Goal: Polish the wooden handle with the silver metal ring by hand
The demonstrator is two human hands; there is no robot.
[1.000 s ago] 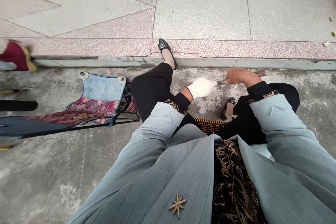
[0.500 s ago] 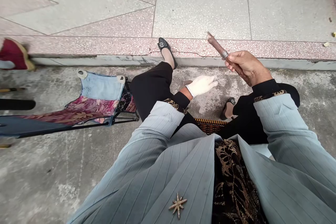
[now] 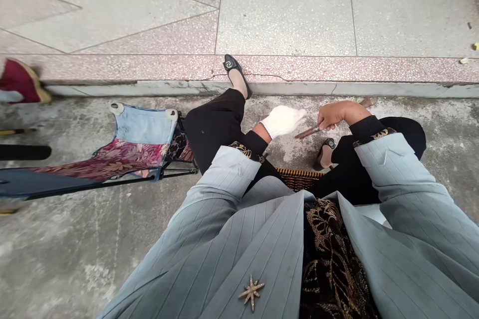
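Note:
My right hand (image 3: 335, 113) is bare and wrapped round a brown stick (image 3: 307, 132). One end of the stick points down and left toward my left hand; the other end sticks out behind my wrist. Silvery winding on the stick shows only slightly beside my fingers. My left hand (image 3: 284, 120), in a white knitted glove, is held closed just left of the stick, apart from it. Whatever the gloved fingers pinch is too small or hidden to make out.
A folding chair (image 3: 144, 127) with blue and floral cloth stands at my left. Ahead runs a raised tiled step (image 3: 284, 10) with a cracked edge. A woven wicker edge (image 3: 297, 178) shows between my legs. Another person's red shoe (image 3: 18, 79) is at far left.
My right hand has turned over and moved slightly down and left, swinging the stick from pointing up-left to pointing down-left. My left hand has shifted slightly left.

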